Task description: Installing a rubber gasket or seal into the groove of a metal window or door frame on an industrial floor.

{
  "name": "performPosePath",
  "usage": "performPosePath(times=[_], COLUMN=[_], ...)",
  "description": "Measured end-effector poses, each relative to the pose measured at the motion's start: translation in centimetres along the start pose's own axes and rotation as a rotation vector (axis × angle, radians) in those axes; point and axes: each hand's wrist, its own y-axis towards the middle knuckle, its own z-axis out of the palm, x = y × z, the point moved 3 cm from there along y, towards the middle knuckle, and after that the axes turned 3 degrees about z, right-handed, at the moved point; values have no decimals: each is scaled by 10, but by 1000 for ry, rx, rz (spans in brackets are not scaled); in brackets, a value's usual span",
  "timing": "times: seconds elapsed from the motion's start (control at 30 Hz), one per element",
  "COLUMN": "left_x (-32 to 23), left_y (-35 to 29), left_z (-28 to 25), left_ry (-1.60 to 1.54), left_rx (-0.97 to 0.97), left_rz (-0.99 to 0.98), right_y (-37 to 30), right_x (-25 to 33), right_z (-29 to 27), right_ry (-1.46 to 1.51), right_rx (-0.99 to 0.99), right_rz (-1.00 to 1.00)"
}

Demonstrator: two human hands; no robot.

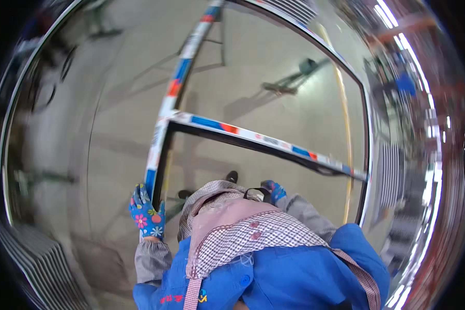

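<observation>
A large window frame (pixel 253 135), with dark edges and white protective film patterned in blue and orange, spreads out in front of me. On its left upright bar my left hand (pixel 149 214), in a blue flowered glove, is closed with the fingers at the outer side and the thumb at the inner side. My right hand (pixel 275 191), gloved alike, is by the front of my apron (pixel 232 217), apart from the frame. Its fingers look curled beside a dark curved thing (pixel 258 194), too small and blurred to name.
A green-grey stand (pixel 289 82) shows through the frame's far opening. Striped stacks of long profiles lie at the left (pixel 44 263) and at the right (pixel 390 175). A yellow line (pixel 346 129) runs along the floor. My dark shoes (pixel 232 176) stand below the frame's crossbar.
</observation>
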Motion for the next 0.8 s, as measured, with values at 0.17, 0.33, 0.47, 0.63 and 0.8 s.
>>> performPosePath(times=[0.17,0.33,0.47,0.63,0.8], left_x=[-117,-281,-400,-502,-549], left_y=[68,100,87,71,59], left_z=[4,48,87,147,187], left_ry=[-1,16,-4,-37,14], left_rx=[41,94,160,268,462], left_rz=[416,847,1016,1152,1142], right_y=[-29,-29,-12,4,4], right_x=[-132,-154,-177,-213,-208], right_z=[19,-24,-56,-74,-97], right_ry=[1623,1985,2062,1933,1976], right_rx=[-258,-468,-690,-874,-847], right_rz=[735,551,634,742,621])
